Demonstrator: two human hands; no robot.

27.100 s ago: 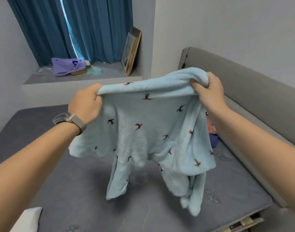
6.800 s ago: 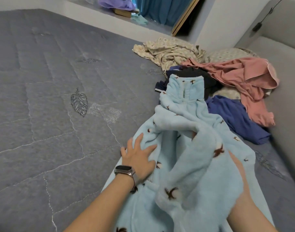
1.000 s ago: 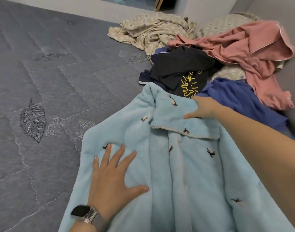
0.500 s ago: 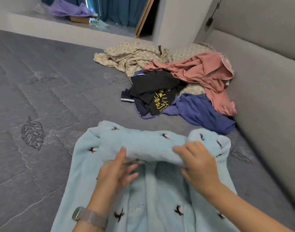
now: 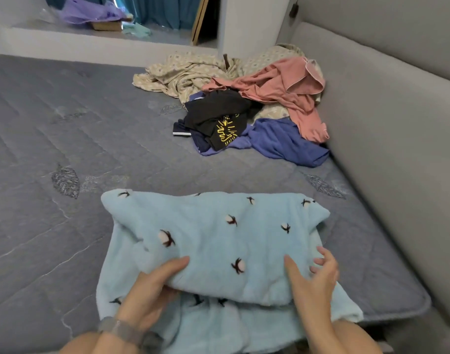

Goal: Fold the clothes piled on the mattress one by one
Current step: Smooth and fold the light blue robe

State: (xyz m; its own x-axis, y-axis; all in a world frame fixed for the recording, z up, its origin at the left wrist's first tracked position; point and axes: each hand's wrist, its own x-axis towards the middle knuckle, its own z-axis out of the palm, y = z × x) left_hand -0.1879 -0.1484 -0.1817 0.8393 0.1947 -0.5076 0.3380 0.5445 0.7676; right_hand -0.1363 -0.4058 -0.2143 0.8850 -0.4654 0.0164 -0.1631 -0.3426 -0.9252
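Fleece pyjama top [image 5: 218, 241] risked unrolling, I judged: left hand [image 5: 152, 290] pinched its fold, right hand [image 5: 313, 279] hovered loose-fingered.

Two bare forearms, entering from the near edge; no sleeves in view on either. Left hand [image 5: 152, 290]: no rings or gloves visible. Left wrist: watch [image 5: 131, 333] on a grey band of fine mesh-like texture, blurred at the near edge; watch face not legible. Right hand [image 5: 313, 279]: no rings or gloves visible; short, unpainted fingernails. Right wrist: bare, no watch or strap. Rest of body out of view.
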